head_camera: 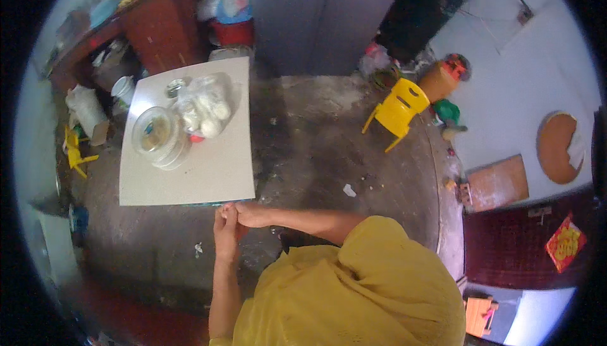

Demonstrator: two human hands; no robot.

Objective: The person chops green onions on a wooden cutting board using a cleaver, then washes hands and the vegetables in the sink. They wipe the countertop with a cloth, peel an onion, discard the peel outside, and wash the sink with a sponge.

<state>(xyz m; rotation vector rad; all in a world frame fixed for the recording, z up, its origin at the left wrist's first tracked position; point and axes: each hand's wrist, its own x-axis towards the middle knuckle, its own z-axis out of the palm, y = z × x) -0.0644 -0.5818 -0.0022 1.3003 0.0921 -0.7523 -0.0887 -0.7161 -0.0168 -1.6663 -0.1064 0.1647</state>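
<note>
My left hand (225, 230) and my right hand (252, 214) touch each other just off the near edge of a white-topped table (218, 170). Whether something small is held between the fingers cannot be told. On the tabletop stand stacked clear round plastic containers (159, 137) with something tan inside. Beside them lies a clear plastic bag of white round things (204, 106). A small red object (197, 139) shows under the bag's near side, and a small glass-like dish (176, 87) sits behind the containers.
A yellow plastic chair (397, 111) stands on the floor to the right, near a cardboard box (438, 80). Another yellow chair (76, 151) is at the far left. Behind the table is a cluttered reddish-brown wooden desk (161, 28). White scraps (349, 190) lie on the floor.
</note>
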